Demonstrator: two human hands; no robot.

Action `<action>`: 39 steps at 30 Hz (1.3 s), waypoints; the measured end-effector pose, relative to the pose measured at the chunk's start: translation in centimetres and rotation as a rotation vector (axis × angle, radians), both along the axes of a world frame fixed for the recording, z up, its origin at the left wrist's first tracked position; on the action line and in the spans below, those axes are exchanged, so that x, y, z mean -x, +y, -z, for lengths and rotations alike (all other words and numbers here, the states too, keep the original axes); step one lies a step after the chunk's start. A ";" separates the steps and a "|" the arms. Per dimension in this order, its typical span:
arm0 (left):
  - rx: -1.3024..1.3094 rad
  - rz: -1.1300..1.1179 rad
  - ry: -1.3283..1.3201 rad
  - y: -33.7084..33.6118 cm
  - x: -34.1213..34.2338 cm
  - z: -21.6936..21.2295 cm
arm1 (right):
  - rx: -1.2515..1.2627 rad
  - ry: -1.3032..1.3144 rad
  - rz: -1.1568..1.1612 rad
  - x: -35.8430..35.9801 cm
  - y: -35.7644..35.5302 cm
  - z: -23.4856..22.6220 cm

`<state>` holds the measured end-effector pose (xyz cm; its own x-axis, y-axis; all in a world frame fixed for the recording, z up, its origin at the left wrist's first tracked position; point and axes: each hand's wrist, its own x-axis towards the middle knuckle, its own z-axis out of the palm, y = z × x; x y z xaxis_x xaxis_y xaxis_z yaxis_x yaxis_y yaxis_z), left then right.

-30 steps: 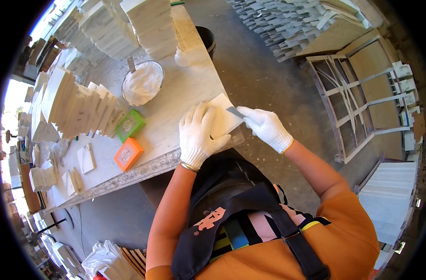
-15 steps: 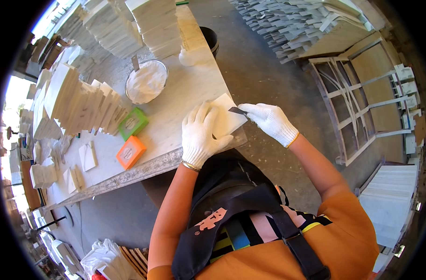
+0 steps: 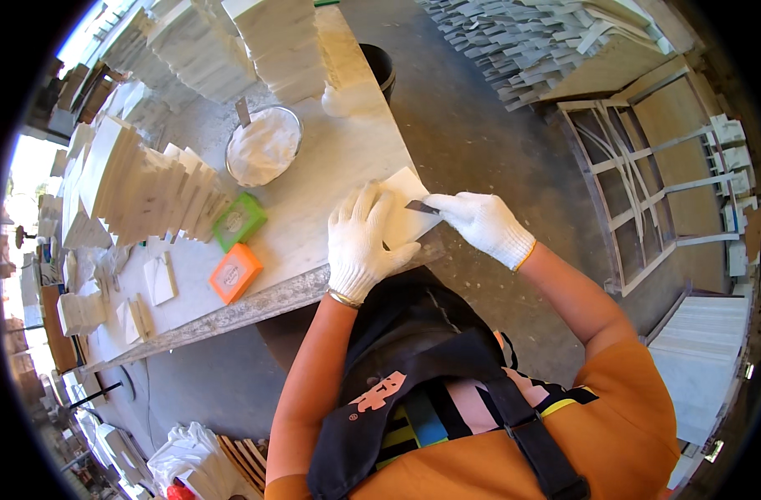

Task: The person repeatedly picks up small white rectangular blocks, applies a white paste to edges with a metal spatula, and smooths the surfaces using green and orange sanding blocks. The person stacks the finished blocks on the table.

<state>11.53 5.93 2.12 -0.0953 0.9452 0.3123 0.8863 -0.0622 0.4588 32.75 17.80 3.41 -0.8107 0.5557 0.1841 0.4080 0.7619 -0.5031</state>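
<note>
- The gloved left hand (image 3: 365, 233) lies flat, thumb spread away from its fingers, over the left part of a white tile (image 3: 400, 223).
- The gloved right hand (image 3: 485, 227) pinches a small dark scraper (image 3: 422, 207), its blade over the tile; contact cannot be told.
- The tile lies at the near right corner of the bench (image 3: 310, 225).
- Left of the hands, an orange block (image 3: 235, 273) sits just beside a green block (image 3: 240, 222).
- Beyond them stands a bowl (image 3: 300, 137) of white paste (image 3: 264, 150).
</note>
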 end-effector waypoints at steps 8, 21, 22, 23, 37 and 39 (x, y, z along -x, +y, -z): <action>-0.049 -0.001 0.006 0.2 -0.1 0.6 | 0.064 0.081 0.078 0.6 -2.5 0.5; -0.054 0.000 0.031 -0.1 -0.2 0.6 | 0.231 -0.003 0.134 0.7 -3.6 -0.6; -0.052 0.007 0.038 -0.2 0.0 0.6 | 0.201 0.056 0.102 1.4 -4.3 -0.5; -0.029 0.002 0.028 -0.1 0.0 0.6 | 0.224 0.143 0.088 1.8 -4.9 -0.2; -0.142 -0.114 -0.078 -0.6 -0.2 1.2 | 0.959 0.219 0.363 -0.5 -5.3 -5.0; -0.198 -0.138 -0.174 -0.7 -1.5 0.2 | 0.967 0.281 0.326 -0.1 -5.8 -4.9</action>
